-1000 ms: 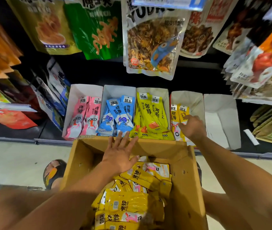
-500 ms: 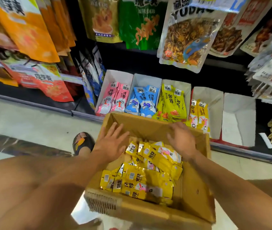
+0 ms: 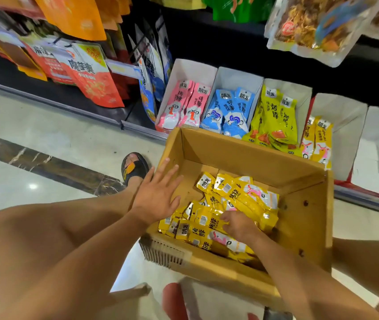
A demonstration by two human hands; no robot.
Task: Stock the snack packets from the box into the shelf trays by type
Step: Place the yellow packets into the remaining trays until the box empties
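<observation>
Head view: the left hand (image 3: 154,197) is spread flat above the left wall of the open brown cardboard box (image 3: 241,155), gripping nothing. The right hand (image 3: 237,225) is down in the loose pile of glossy orange-yellow snack packets (image 3: 241,192) on the box floor, fingers curled onto them; whether one is pinched I cannot tell. Likely risks: slick packets slipping from a hasty handful, or landing among the similar lime-yellow packets (image 3: 274,112) instead of the neighbouring white card tray (image 3: 345,116) holding two matches.

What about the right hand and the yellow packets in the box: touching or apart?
Touching. The head view shows the right hand down in the cardboard box, its curled fingers pressed into the yellow packets with no gap.
</observation>
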